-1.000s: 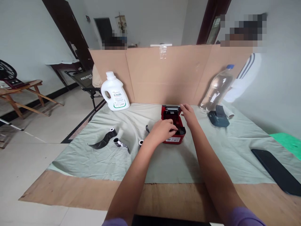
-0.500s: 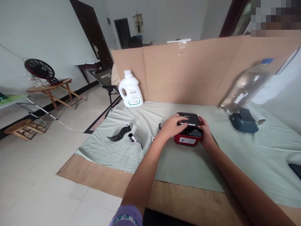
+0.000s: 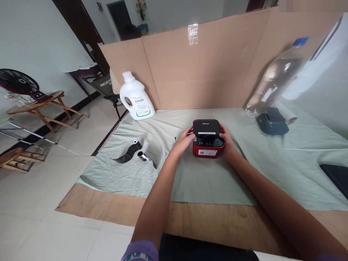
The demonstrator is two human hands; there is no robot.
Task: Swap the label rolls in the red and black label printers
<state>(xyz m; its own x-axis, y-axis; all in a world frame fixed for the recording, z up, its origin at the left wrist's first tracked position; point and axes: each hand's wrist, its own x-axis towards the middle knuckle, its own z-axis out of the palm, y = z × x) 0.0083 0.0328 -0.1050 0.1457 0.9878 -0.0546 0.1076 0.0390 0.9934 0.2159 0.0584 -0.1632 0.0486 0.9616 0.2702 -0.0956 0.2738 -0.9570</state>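
A small red and black thermal printer point(image 3: 208, 146) stands on the green cloth, its front label and black top facing me. The lid point(image 3: 207, 127) looks slightly raised at its front edge. My left hand point(image 3: 185, 140) grips the printer's left side, thumb at the front of the lid. Around the right side is my right hand point(image 3: 227, 140), its thumb at the lid's front corner. To the left lie two black paper rolls, one with a long curled tail point(image 3: 133, 149) and one with a shorter strip point(image 3: 144, 158).
A white detergent jug point(image 3: 138, 99) stands back left before a cardboard screen point(image 3: 201, 79). Back right are a large clear bottle point(image 3: 274, 85), a dark blue device point(image 3: 272, 122) and a white roll point(image 3: 286, 110). A black flat object point(image 3: 335, 177) lies at the right edge.
My left hand has gone from the top of the lid to the printer's left side. The right hand stays at its right side. The camera view has tilted down and shifted right.
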